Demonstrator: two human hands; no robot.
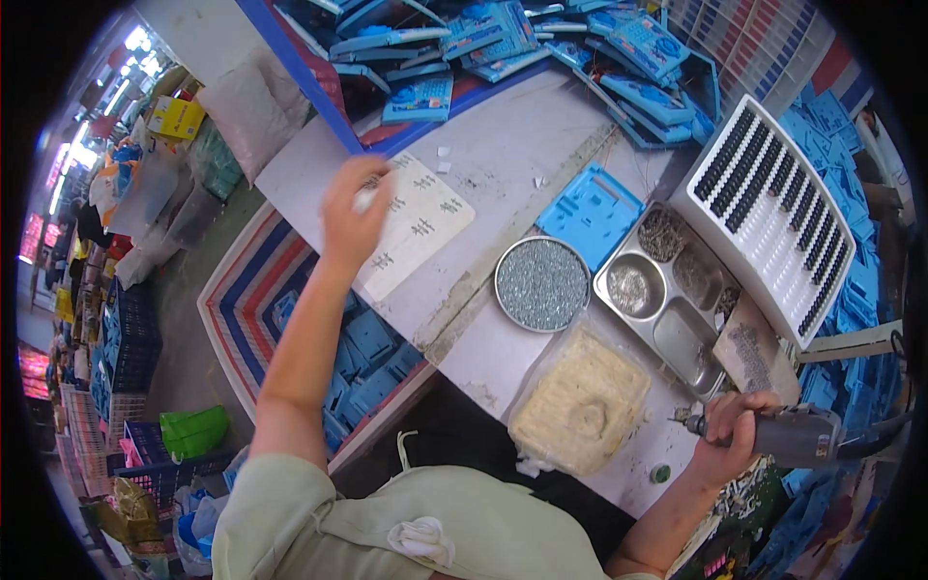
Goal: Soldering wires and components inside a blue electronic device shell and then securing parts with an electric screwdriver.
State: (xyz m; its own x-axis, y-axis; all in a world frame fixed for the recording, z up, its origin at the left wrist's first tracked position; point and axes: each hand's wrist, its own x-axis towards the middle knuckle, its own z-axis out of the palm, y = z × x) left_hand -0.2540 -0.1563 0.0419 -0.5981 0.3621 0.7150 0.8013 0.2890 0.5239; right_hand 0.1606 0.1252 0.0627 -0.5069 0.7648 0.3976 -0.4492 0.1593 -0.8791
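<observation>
Clamped round grey power screwdriver (797, 437) — right hand (727, 440); left hand (354, 215) blurred — grip unclear.

A bowl (497, 290) is sitting on the table (483, 356), holding small parts (543, 283). Behind the bowl a panel (590, 215) is lying; right of the bowl a tray (688, 343) is resting, and farther right a rack (723, 246). A bundle (580, 401) is lying before the bowl. Left of the bowl, the left hand (353, 217) is hovering above a card (416, 242); at the bowl's front right, the right hand (732, 440) is holding a power tool (797, 437).
</observation>
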